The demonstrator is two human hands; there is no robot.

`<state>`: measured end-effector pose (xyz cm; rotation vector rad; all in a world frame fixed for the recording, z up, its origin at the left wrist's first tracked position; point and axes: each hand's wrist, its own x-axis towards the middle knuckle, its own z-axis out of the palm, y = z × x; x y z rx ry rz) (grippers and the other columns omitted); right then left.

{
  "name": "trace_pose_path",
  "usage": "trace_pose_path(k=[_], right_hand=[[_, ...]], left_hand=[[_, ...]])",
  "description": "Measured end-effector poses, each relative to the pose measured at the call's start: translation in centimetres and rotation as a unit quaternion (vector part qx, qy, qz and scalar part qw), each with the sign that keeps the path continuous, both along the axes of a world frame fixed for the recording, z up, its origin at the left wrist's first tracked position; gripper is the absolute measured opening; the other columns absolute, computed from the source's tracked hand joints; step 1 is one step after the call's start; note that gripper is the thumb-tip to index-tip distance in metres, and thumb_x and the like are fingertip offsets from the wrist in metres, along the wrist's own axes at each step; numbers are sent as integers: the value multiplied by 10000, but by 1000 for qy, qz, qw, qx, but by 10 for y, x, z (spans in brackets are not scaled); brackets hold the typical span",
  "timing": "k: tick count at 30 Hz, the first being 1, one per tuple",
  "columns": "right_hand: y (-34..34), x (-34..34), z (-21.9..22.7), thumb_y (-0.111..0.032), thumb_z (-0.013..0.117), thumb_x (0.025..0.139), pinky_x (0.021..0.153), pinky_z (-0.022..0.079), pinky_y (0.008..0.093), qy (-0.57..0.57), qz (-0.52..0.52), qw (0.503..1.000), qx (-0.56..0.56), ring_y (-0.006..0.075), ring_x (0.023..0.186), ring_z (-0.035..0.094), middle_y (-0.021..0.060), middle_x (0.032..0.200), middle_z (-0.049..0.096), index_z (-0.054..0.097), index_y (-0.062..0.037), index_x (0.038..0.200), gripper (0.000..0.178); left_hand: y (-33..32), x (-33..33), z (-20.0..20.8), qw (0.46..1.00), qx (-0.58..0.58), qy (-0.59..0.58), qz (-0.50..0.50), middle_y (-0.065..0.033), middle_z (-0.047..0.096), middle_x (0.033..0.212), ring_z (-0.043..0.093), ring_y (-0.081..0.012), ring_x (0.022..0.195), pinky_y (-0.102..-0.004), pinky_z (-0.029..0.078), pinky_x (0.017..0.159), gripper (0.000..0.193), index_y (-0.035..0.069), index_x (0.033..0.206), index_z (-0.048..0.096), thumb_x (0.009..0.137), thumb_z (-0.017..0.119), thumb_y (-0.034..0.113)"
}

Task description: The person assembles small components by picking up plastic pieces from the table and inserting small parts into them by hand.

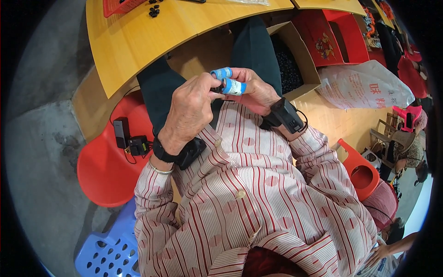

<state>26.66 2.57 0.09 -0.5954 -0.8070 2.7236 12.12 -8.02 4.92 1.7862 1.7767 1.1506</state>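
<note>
From where I stand, the likeliest mishap is a slip: the small black piece (216, 89) is so slight that a little sideways pressure from the fingertips could shoot it out, and it would drop toward the lap, between the dark trouser legs (159, 94). The blue tape (236, 87) around two fingers of the right hand (259, 92) may dull touch there, which could make a crooked hold hard to feel. If it rolled off to the side, the cardboard box (302, 55) of dark bits stands near the right knee, where it would be hard to pick out. As for where it sits, the piece lies at the fingertips of the left hand (190, 105), pinched narrowly between thumb and forefinger and partly hidden by them. The right hand is curled in just beside it, taped fingers drawn close together; I cannot tell whether they grip it too. Both hands meet above the lap, short of the wooden table (138, 46).
</note>
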Motion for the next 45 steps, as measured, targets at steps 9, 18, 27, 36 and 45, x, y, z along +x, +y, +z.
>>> trace_pose_path(k=[9,18,27,36,45], right_hand=[[2,0,-5,-97,695,795,735,523,285,-5,25,1000,-5,125,793,611,53,933,640,620,-24,1033,260],[0,4,-2,-261,714,789,832,524,332,6,80,997,-2,148,910,609,47,1047,594,515,-19,1161,486],[-3,6,-1,-289,697,809,767,542,306,-3,87,996,25,135,760,622,58,839,621,587,-21,1025,362],[-5,3,-3,-369,665,824,749,530,286,-11,79,996,43,132,749,619,73,836,632,611,1,977,403],[-9,4,-10,-344,669,824,807,505,289,51,56,997,7,120,818,603,60,931,629,599,-20,1053,403]], left_hand=[[1,-2,-3,1000,-15,20,-7,-130,574,776,608,-273,723,-336,486,627,186,7,876,514,734,613,-62],[-1,0,1,999,28,-20,-11,-133,567,754,593,-315,722,-368,483,627,246,10,863,507,667,598,-108],[0,-1,-2,998,52,-40,-8,-123,566,749,573,-305,697,-367,475,616,246,14,862,527,653,566,-111],[1,-4,-7,998,62,-6,14,-90,583,799,546,-276,776,-366,437,728,278,35,866,542,623,617,-76],[7,-6,-7,997,79,-16,1,-95,571,868,505,-281,838,-362,434,734,265,36,841,540,614,646,-51]])
